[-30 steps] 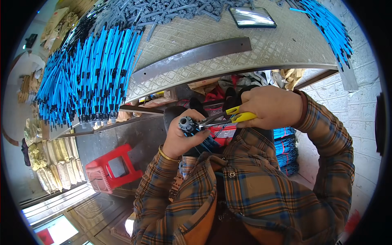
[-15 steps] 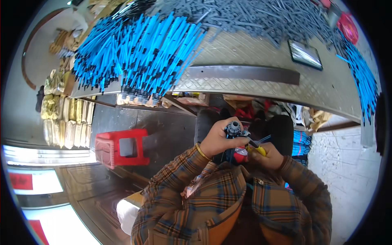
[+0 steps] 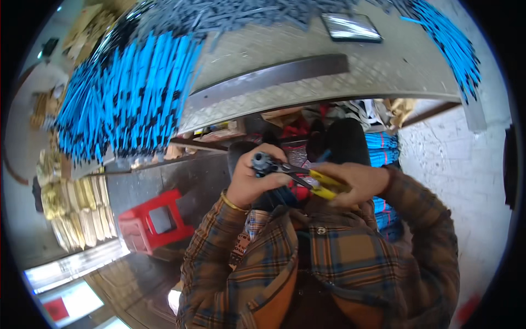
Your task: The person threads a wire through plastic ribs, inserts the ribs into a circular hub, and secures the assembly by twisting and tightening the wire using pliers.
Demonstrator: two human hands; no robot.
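Pale grey textured surface (image 3: 405,66), front edge at twelve o'clock, apart from both hands; near centre, right grip (image 3: 359,182) wraps yellow-handled pliers (image 3: 323,192), left grip (image 3: 246,176) pinches a round-ended grey fitting (image 3: 262,162) at their ten o'clock.

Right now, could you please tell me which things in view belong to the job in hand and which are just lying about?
In the job:
yellow-handled pliers, in the right hand
grey part, in the left hand
probably the blue rods and grey pieces on the table

Apparently just lying about:
metal bar, on the table
dark-framed panel, on the table
red stool, on the floor
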